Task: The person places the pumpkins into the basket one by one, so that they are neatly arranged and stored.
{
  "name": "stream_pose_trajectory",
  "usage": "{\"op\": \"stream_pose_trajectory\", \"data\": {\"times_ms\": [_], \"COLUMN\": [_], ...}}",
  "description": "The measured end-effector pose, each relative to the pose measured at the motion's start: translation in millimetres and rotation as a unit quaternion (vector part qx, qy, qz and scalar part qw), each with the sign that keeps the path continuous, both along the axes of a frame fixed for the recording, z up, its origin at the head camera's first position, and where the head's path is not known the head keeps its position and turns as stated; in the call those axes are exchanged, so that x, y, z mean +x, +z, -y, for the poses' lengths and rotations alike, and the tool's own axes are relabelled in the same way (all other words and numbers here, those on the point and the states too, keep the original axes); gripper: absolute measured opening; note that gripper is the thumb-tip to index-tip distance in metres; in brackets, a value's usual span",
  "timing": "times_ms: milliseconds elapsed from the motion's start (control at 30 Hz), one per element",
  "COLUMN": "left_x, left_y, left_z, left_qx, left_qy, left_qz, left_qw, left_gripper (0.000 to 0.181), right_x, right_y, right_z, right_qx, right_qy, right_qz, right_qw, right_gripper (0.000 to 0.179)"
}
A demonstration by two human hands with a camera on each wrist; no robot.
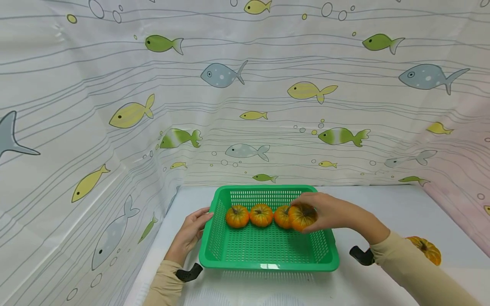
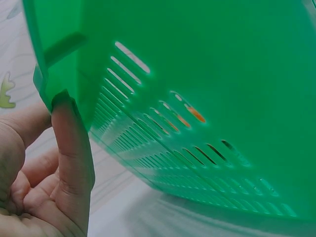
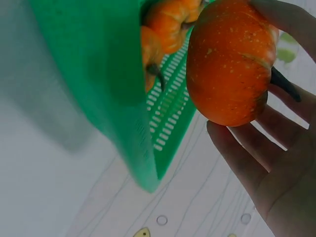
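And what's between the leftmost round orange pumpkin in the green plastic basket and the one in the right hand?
The head view shows two: a fully visible round orange pumpkin, then a partly covered orange pumpkin.

No readable text, numbers or brands.
On the green rectangular plastic basket (image 3: 111, 74) with slotted walls, faint marks (image 3: 144, 131) show on the surface just left of centre in the right wrist view, too small and blurred to make out.
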State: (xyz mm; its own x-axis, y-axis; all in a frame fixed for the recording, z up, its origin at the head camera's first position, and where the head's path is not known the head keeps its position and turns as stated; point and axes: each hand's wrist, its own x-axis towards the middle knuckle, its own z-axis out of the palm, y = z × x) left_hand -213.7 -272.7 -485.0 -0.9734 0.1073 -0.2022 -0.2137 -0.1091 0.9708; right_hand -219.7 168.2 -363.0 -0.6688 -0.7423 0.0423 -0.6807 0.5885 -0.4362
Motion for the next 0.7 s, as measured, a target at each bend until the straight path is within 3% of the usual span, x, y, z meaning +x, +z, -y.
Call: {"op": "stream_pose_trajectory", "data": {"times_ms": [267, 700], "left_x": [-0.1, 0.4], "left_y": [0.4, -0.7], "left_z": [-0.9, -0.2], "left_qx": [0.0, -0.004], "left_qy": [0.001, 0.001], "left_qz": [0.002, -0.003], "left_qw": [1.0, 1.0], "left_gripper": [0.057, 0.056], "right_x": [-2.4, -8.1], "right_y": [-1.7, -16.9], "right_z": [29, 67], "right_qx": [0.016, 0.059], "right_qy": [0.012, 0.051], "right_qz": [0.002, -0.005], "right_qw": [0.9998, 0.9969], "right_gripper": [0.064, 0.069]}}
